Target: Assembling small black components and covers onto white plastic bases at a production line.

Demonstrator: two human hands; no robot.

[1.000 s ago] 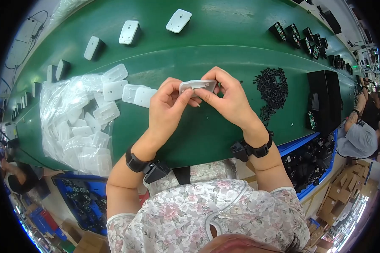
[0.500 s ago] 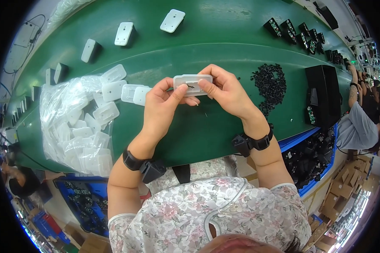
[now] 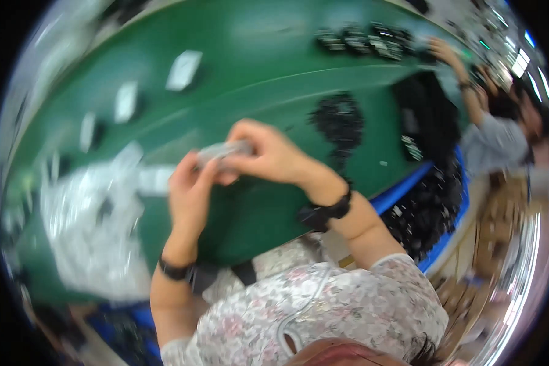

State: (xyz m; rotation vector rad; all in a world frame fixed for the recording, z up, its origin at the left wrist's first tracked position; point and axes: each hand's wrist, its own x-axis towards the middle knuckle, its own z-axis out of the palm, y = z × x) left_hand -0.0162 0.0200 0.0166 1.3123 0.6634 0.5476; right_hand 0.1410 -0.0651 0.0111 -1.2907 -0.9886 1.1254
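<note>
Just above the green table (image 3: 256,219), a small whitish plastic cover (image 3: 216,152) is held tilted between my two hands, blurred by motion. My left hand (image 3: 189,183) pinches its left end between thumb and fingers. At the other end, the thumb and fingers of my right hand (image 3: 268,155) close on it, hiding part of it. Left of my left hand, another white cover (image 3: 155,180) lies by a clear plastic bag (image 3: 91,226) full of such covers. A pile of small black parts (image 3: 341,122) is beyond my right hand.
White-faced blocks (image 3: 184,70) stand in a row along the far left. Black units with circuit boards (image 3: 366,41) stand at the far right. A black box (image 3: 427,116) sits by the right edge, above a blue bin (image 3: 427,213) of black parts. A co-worker's arm (image 3: 463,79) reaches in at right.
The view has swung, so the table and its things appear shifted and blurred. Both hands still hold the cover, which now shows more edge-on. The co-worker's arm now reaches toward the far black units.
</note>
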